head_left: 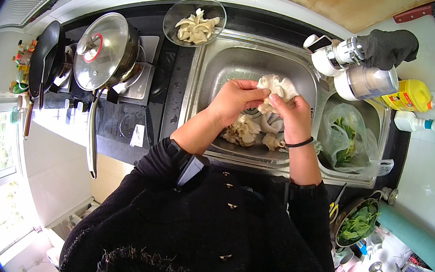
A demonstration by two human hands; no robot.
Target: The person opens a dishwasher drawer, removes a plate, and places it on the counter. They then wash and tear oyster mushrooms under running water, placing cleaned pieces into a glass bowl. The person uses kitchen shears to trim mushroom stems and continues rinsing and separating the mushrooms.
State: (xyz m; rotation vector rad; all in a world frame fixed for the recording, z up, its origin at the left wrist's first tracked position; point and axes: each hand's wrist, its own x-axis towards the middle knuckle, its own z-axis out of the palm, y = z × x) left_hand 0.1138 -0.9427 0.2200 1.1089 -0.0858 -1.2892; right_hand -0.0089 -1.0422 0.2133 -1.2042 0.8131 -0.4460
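Over the large basin of a stainless steel sink (232,63), both my hands grip one pale oyster mushroom cluster (277,87). My left hand (234,101) pinches its left side between thumb and fingers. On the right side, my right hand (296,118) holds it with the thumb on top; a black band circles that wrist. Below my hands, more oyster mushrooms (243,130) lie in the basin, some partly hidden by my right hand and forearm. Torn mushroom pieces (196,26) fill the middle of a clear glass bowl (170,25) behind the sink's left corner.
A lidded pan (106,51) sits on the stove at left, its long handle (92,139) pointing towards me. The small right basin holds a plastic bag (346,137) of greens. Behind it stand a white appliance (346,77) and a yellow bottle (406,94). Scissors (334,206) lie near leafy greens (359,223).
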